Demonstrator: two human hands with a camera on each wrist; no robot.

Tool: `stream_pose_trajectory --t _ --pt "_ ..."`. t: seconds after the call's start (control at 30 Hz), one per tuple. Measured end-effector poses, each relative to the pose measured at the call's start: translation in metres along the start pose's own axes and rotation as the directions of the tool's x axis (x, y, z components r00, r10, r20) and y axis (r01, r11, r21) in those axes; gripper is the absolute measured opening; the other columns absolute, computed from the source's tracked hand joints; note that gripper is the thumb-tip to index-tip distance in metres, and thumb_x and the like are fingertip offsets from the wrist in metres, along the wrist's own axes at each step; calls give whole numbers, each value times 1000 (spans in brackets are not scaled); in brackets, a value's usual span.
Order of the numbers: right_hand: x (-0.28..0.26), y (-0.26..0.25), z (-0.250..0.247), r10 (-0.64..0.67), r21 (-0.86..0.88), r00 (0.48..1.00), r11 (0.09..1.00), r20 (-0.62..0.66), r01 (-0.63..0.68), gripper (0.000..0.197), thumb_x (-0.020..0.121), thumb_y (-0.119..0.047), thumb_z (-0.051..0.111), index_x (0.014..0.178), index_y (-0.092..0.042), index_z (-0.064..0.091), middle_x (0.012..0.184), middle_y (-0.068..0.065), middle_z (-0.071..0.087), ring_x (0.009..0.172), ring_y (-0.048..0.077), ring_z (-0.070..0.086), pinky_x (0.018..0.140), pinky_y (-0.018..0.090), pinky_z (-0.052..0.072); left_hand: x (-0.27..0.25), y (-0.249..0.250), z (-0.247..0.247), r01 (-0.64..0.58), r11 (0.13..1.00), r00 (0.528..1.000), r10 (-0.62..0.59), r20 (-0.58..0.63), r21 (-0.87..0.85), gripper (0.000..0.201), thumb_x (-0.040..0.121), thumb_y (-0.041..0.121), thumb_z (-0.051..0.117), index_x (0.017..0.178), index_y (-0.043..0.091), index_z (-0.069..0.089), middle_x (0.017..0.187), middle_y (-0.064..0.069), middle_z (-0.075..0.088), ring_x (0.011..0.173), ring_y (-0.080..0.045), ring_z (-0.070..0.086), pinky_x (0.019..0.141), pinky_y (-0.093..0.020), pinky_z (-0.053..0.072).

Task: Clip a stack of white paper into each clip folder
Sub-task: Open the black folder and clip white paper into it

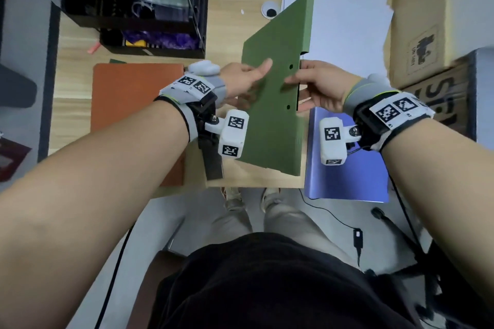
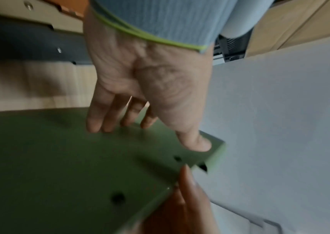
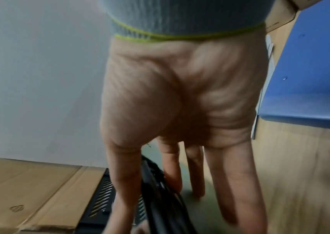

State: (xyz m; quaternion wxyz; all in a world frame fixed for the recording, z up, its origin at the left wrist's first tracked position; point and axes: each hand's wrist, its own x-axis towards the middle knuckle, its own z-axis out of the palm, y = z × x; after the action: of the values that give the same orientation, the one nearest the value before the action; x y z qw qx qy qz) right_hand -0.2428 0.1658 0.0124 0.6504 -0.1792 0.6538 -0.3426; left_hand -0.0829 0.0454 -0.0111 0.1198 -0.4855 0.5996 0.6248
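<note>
A green clip folder (image 1: 275,93) is held closed and tilted above the wooden table (image 1: 74,43), spine to the right. My left hand (image 1: 255,73) pinches its left edge, thumb on the cover and fingers underneath. My right hand (image 1: 298,83) grips the spine edge near the two rivet holes, thumb on top. In the left wrist view my left hand (image 2: 150,134) has its thumb pressed on the green folder (image 2: 60,158). In the right wrist view my right hand (image 3: 156,182) straddles the folder's dark edge (image 3: 160,197). Loose white paper (image 1: 347,21) lies behind the folder.
An orange folder (image 1: 133,104) lies on the left of the table, and a blue folder (image 1: 347,173) overhangs the front right edge. A black rack (image 1: 128,2) stands at the back left. Cardboard boxes (image 1: 427,29) sit to the right, and a white tape roll (image 1: 270,9) lies by the paper.
</note>
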Motion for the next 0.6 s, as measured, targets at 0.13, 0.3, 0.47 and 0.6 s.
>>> stream_pose_trajectory --t 0.13,0.3,0.47,0.6 --pt "-4 -2 6 -14 29 999 1000 45 13 14 97 -33 57 100 -20 62 121 -3 65 116 32 63 93 50 55 -11 32 14 -20 996 1000 21 18 -88 106 58 96 44 124 15 62 111 -2 69 98 -27 68 83 -45 58" --pt "4 3 10 -20 40 1000 999 -21 21 14 96 -31 56 103 -22 64 119 -1 70 103 21 66 94 41 52 7 11 5 -58 996 973 42 -225 -64 21 81 32 72 83 12 64 91 -11 71 88 -36 72 75 -54 59" --pt "19 25 -2 34 -22 958 999 -286 -42 13 93 -23 60 106 -19 61 108 3 65 91 19 61 80 33 50 52 -34 -27 83 997 977 -79 -198 10 68 57 52 77 106 7 62 105 -14 71 92 -37 70 80 -56 57" --pt "25 46 -20 61 -206 885 963 -462 -174 25 91 -18 61 115 -14 64 108 5 58 98 21 51 91 37 47 19 -30 -34 89 982 981 -57 -187 169 41 87 42 67 106 7 61 100 -7 71 82 -26 70 72 -35 58"
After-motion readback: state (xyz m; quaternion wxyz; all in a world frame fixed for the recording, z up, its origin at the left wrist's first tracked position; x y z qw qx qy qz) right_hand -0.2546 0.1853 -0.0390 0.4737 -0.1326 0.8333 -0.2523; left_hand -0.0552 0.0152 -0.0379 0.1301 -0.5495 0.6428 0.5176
